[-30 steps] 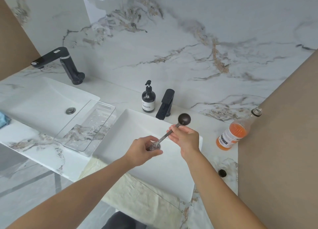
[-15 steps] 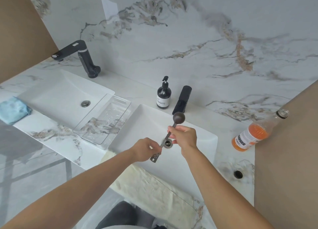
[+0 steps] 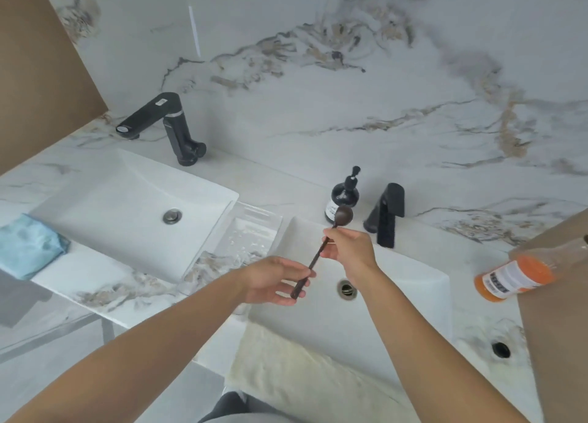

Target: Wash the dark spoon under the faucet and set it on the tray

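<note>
Right hand (image 3: 350, 250) pinches the spoon (image 3: 321, 250) mid-handle, bowl above its fingers; left hand (image 3: 273, 279) fingers loosely curled around the handle's end, over the sink (image 3: 397, 295)

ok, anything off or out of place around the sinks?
The clear plastic bottle of orange liquid leans tilted at the counter's right end with no cap on; a small black cap lies apart on the marble counter. No spill visible.

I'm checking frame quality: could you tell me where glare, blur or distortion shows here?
Head view: a bright glare streak on the marble wall; wide-angle bending of the counter edges; slight motion softness on the dark spoon and orange bottle; light is even, shadows faint.
</note>
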A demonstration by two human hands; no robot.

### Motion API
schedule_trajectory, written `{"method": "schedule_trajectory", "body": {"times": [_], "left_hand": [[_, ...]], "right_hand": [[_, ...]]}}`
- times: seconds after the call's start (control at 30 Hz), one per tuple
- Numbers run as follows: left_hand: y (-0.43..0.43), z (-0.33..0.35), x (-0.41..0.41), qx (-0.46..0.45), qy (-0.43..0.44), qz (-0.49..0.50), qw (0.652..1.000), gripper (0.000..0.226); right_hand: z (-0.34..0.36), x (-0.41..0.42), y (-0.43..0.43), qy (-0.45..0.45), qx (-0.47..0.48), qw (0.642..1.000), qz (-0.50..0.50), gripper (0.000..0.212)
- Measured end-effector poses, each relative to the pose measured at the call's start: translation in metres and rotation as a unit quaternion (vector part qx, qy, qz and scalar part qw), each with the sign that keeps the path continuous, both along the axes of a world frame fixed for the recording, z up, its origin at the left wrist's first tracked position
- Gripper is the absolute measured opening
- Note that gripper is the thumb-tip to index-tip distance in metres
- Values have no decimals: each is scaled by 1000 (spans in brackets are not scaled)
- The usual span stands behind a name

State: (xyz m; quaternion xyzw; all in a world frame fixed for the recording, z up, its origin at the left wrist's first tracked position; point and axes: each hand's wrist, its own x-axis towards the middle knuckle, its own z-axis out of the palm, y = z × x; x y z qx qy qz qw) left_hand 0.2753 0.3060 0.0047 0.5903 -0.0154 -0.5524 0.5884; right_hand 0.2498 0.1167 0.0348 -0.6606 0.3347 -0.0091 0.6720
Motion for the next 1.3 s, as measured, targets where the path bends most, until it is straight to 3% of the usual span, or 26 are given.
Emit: {"method": "schedule_trajectory", "body": {"times": [0.17, 0.27, 0.37, 0.47, 0.63, 0.83, 1.03, 1.3], "left_hand": [[79, 15, 47, 153, -128, 3, 980, 26], [103, 12, 54, 229, -202, -24, 952, 23], [111, -4, 50, 253, -202, -53, 945, 16], [112, -21, 52, 283, -208, -66, 934, 25], [108, -40, 60, 360, -308, -156, 867, 20], [104, -64, 62, 407, -350, -213, 816, 8], [99, -69, 61, 434, -393, -233, 777, 24], [92, -57, 58, 430, -398, -247, 772, 25]], "right_hand": [[-3, 51, 78, 36, 84, 994, 63, 4], [-24, 69, 118, 83, 77, 992, 57, 15], [-46, 79, 143, 128, 56, 989, 45, 10], [-65, 85, 154, 168, 52, 984, 29, 16], [-80, 92, 164, 215, 37, 976, 15, 20], [-86, 94, 171, 238, 70, 969, 0, 27], [-80, 90, 166, 235, 93, 967, 16, 23], [-56, 66, 137, 172, 177, 968, 39, 14]]}}
